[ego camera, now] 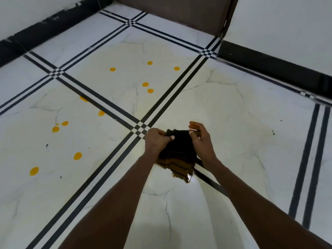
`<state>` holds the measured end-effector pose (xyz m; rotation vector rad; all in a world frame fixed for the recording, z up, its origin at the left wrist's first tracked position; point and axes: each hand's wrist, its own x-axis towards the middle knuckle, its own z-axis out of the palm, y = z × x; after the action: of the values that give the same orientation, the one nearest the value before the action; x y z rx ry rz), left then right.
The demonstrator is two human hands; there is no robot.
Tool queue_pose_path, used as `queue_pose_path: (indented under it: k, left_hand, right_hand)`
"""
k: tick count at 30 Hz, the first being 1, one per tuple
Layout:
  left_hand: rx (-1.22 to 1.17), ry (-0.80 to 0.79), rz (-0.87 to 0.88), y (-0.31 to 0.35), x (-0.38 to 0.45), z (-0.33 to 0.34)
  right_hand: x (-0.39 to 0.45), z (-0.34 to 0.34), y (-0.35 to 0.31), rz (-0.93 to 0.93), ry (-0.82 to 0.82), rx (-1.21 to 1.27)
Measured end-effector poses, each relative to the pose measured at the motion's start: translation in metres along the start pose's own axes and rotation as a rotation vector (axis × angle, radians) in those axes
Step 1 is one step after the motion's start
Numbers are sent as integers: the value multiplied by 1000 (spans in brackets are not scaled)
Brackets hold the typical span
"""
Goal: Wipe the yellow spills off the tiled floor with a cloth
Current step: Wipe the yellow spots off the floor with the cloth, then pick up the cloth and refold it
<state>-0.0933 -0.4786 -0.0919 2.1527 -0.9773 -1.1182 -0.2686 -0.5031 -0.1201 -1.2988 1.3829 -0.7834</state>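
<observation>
A dark brown and black striped cloth (pixel 177 155) hangs in the air between my hands, above the white tiled floor (pixel 233 123). My left hand (pixel 156 141) pinches its upper left corner. My right hand (pixel 199 139) holds its upper right edge with thumb and fingers, the other fingers spread. Several yellow spills dot the tiles to the left and beyond: one cluster (pixel 147 87) lies on the far tile, one spill (pixel 77 156) and another (pixel 34 171) lie on the near left tile. The cloth touches none of them.
Black double lines (pixel 100 178) cross the floor between tiles. A black skirting (pixel 269 67) runs along the white walls on the left and right. A brown door or panel (pixel 179 13) stands at the far corner.
</observation>
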Motion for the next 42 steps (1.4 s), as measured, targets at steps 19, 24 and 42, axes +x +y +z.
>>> queue_pose_path:
  k: [19,24,42]
  left_hand:
    - [-323,-148,438,131,-9,-84]
    - [-186,38,453,131,13,-91]
    - [-67,-210,470,112,-19,-10]
  right_hand:
    - [5,-29,-86,283,-389,885]
    - [8,-40,-97,232,-225,916]
    - [3,-55,-103,153,-7,596]
